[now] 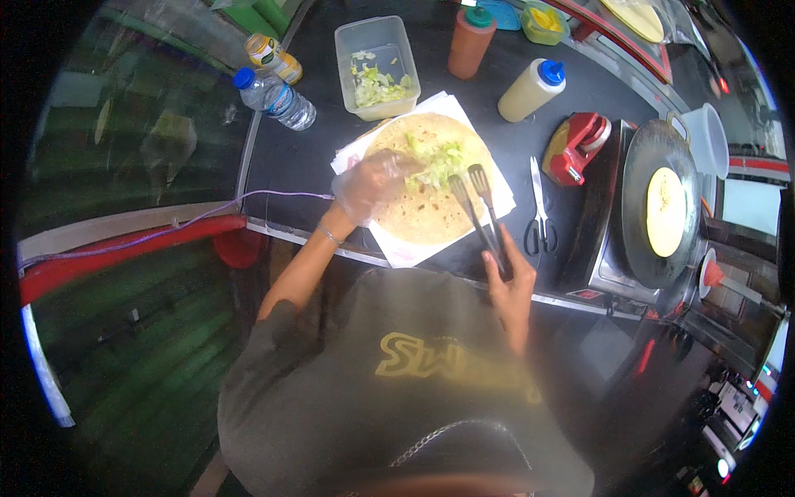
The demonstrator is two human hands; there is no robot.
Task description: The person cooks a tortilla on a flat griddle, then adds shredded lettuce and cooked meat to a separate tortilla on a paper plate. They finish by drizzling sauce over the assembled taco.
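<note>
A round flatbread with browned spots lies on white paper sheets at the counter's near edge. Shredded lettuce is heaped on the bread, mostly right of its middle. My left hand, in a clear plastic glove, hovers over or touches the bread's left side, fingers stretched toward the lettuce and holding nothing I can see. In my bare right hand is a pair of dark metal tongs, closed around their handle end. The tong heads stand slightly apart at the lettuce's right edge.
Behind the bread stands a plastic tub of lettuce. Scissors, a red tape dispenser, a pale sauce bottle and a red one sit rightward. A griddle holds another flatbread. Leftward is a water bottle.
</note>
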